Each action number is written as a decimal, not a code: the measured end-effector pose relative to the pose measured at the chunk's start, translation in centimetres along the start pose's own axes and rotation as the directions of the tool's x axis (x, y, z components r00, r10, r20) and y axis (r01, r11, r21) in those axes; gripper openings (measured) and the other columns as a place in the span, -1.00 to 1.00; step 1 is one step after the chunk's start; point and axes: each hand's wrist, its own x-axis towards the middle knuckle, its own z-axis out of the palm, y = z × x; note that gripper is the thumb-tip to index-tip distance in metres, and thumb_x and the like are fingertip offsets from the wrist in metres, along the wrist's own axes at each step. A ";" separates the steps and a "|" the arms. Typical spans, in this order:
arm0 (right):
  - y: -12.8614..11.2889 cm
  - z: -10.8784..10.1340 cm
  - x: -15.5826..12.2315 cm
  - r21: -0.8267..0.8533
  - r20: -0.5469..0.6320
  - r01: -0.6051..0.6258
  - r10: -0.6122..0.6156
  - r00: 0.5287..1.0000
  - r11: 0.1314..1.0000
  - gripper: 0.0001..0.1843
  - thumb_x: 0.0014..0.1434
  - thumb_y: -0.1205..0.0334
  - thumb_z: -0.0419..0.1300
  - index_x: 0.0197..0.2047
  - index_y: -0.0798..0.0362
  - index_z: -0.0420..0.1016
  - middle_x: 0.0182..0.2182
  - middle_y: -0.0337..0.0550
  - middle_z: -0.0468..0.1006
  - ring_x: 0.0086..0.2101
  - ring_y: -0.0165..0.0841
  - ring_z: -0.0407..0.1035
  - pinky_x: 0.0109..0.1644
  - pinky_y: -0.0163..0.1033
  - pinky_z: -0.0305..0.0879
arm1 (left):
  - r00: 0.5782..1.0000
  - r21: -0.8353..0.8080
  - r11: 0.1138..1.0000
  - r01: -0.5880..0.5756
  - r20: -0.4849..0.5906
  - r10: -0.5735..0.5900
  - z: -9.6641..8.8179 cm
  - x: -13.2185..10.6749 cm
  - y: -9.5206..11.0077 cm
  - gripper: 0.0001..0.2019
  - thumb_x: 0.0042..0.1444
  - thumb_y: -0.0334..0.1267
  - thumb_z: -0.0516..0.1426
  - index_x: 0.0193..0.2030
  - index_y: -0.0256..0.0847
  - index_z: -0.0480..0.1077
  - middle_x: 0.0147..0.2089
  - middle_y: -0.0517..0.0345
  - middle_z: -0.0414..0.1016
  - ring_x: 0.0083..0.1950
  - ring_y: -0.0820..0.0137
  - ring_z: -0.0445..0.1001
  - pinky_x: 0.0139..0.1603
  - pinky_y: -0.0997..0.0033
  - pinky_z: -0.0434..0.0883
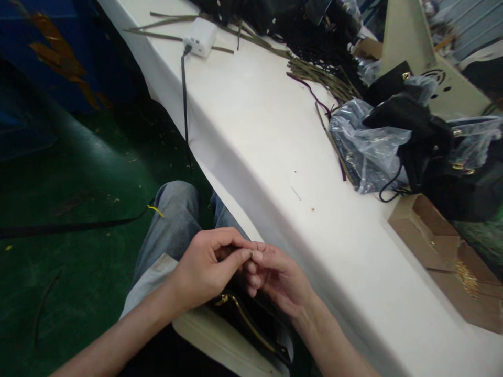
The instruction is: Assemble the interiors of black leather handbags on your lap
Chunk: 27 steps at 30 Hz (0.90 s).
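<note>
Above my lap, my left hand (208,264) and my right hand (281,275) meet, thumb and fingertips pinched together. Whatever sits between the fingertips is too small and covered to make out. Under the hands, a black item with a gold zipper (247,317) rests on my lap, partly hidden by my hands and wrists. A strip of pale cloth or lining (157,269) shows beside my left wrist.
A white table (251,136) runs along my right side. On it are a white adapter (201,36) with a black cable, olive strips (326,76), plastic-wrapped black bags (416,131) and a cardboard box (426,230) with small gold pieces (467,280).
</note>
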 end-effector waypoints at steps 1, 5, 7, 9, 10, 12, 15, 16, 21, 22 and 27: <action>0.0 -0.1 0.0 0.020 -0.003 -0.011 0.011 1.000 1.000 -0.74 0.23 0.16 0.52 -0.20 0.17 0.64 -0.44 -0.26 0.60 -0.57 -0.48 0.46 -0.43 -0.33 0.63 | 0.993 0.122 0.986 -0.113 -0.001 0.114 0.0 0.0 0.0 -0.87 0.43 -0.36 0.25 -0.13 -0.22 0.67 -0.24 0.13 0.68 -0.26 0.43 0.67 -0.23 0.50 0.56; 0.0 -0.3 -0.1 0.032 0.002 -0.002 0.002 1.000 0.999 -0.83 0.21 0.24 0.45 -0.23 0.17 0.64 -0.42 -0.20 0.64 -0.51 -0.40 0.55 -0.38 -0.27 0.70 | 0.896 0.432 0.789 -0.436 0.126 0.426 -0.3 -0.1 -0.7 -0.81 0.42 -0.51 0.18 -0.04 -0.25 0.63 -0.17 0.10 0.67 -0.21 0.42 0.64 -0.16 0.45 0.56; 0.1 -0.4 -0.1 0.033 0.002 -0.003 0.003 1.000 0.999 -0.85 0.23 0.25 0.41 -0.23 0.18 0.64 -0.41 -0.19 0.65 -0.49 -0.39 0.57 -0.36 -0.26 0.72 | 0.848 0.556 0.655 -0.512 0.205 0.488 -0.5 -0.1 -1.1 -0.83 0.43 -0.52 0.17 -0.02 -0.28 0.60 -0.14 0.07 0.67 -0.21 0.38 0.64 -0.20 0.39 0.56; 0.2 -0.5 -0.1 0.036 0.003 -0.010 0.010 1.000 0.999 -0.88 0.25 0.28 0.38 -0.19 0.17 0.63 -0.40 -0.19 0.65 -0.49 -0.40 0.57 -0.36 -0.27 0.72 | 0.797 0.647 0.500 -0.575 0.305 0.522 -0.7 -0.1 -1.2 -0.86 0.45 -0.51 0.17 -0.07 -0.31 0.57 -0.17 0.06 0.64 -0.24 0.34 0.62 -0.25 0.32 0.54; 0.3 -0.6 -0.1 0.044 0.004 -0.012 0.012 1.000 0.999 -0.89 0.26 0.29 0.37 -0.17 0.16 0.63 -0.40 -0.20 0.65 -0.48 -0.41 0.57 -0.36 -0.28 0.71 | 0.770 0.670 0.428 -0.606 0.360 0.527 -0.8 -0.1 -1.2 -0.86 0.46 -0.51 0.16 -0.10 -0.33 0.55 -0.19 0.05 0.62 -0.25 0.32 0.60 -0.28 0.30 0.53; 0.4 -0.7 -0.1 0.066 0.013 -0.016 0.015 1.000 0.998 -0.88 0.25 0.31 0.35 -0.13 0.13 0.61 -0.42 -0.22 0.64 -0.48 -0.41 0.56 -0.37 -0.29 0.70 | 0.731 0.679 0.335 -0.653 0.450 0.514 -0.9 0.0 -1.0 -0.84 0.48 -0.50 0.14 -0.16 -0.34 0.52 -0.23 0.05 0.57 -0.28 0.30 0.56 -0.32 0.26 0.51; 0.4 -0.8 -0.1 0.091 0.029 -0.018 0.015 0.999 0.996 -0.88 0.24 0.30 0.36 -0.14 0.12 0.59 -0.43 -0.23 0.62 -0.48 -0.39 0.56 -0.38 -0.29 0.69 | 0.731 0.672 0.335 -0.661 0.475 0.491 -0.9 0.2 -0.7 -0.83 0.48 -0.49 0.14 -0.19 -0.31 0.49 -0.24 0.08 0.54 -0.29 0.30 0.54 -0.33 0.25 0.52; 0.4 -0.8 -0.1 0.094 0.031 -0.016 0.013 0.999 0.995 -0.88 0.24 0.30 0.36 -0.15 0.12 0.59 -0.43 -0.23 0.62 -0.48 -0.39 0.56 -0.38 -0.29 0.69 | 0.737 0.667 0.354 -0.656 0.464 0.492 -0.9 0.2 -0.7 -0.84 0.47 -0.49 0.15 -0.19 -0.31 0.49 -0.23 0.09 0.54 -0.28 0.30 0.54 -0.31 0.26 0.53; 0.4 -0.9 -0.1 0.102 0.036 -0.005 0.002 0.999 0.995 -0.91 0.24 0.31 0.37 -0.19 0.11 0.58 -0.43 -0.23 0.62 -0.45 -0.40 0.55 -0.37 -0.29 0.69 | 0.733 0.659 0.366 -0.657 0.445 0.514 -0.7 0.2 -0.7 -0.82 0.46 -0.51 0.14 -0.21 -0.29 0.48 -0.25 0.10 0.53 -0.28 0.31 0.53 -0.32 0.26 0.50; 0.5 -0.9 -0.1 0.102 0.039 -0.007 0.003 0.999 0.995 -0.91 0.23 0.31 0.37 -0.19 0.11 0.58 -0.42 -0.23 0.62 -0.45 -0.39 0.56 -0.37 -0.28 0.70 | 0.731 0.654 0.369 -0.661 0.449 0.514 -0.7 0.2 -0.7 -0.81 0.47 -0.50 0.14 -0.22 -0.28 0.47 -0.26 0.12 0.52 -0.30 0.33 0.51 -0.34 0.27 0.49; 0.7 -1.3 -0.1 0.106 0.049 -0.016 0.011 0.999 0.994 -0.89 0.22 0.29 0.37 -0.18 0.12 0.59 -0.41 -0.21 0.64 -0.46 -0.39 0.56 -0.32 -0.23 0.73 | 0.726 0.635 0.378 -0.673 0.474 0.498 -0.8 0.3 -0.5 -0.79 0.50 -0.48 0.13 -0.23 -0.28 0.46 -0.25 0.14 0.51 -0.28 0.35 0.51 -0.31 0.29 0.49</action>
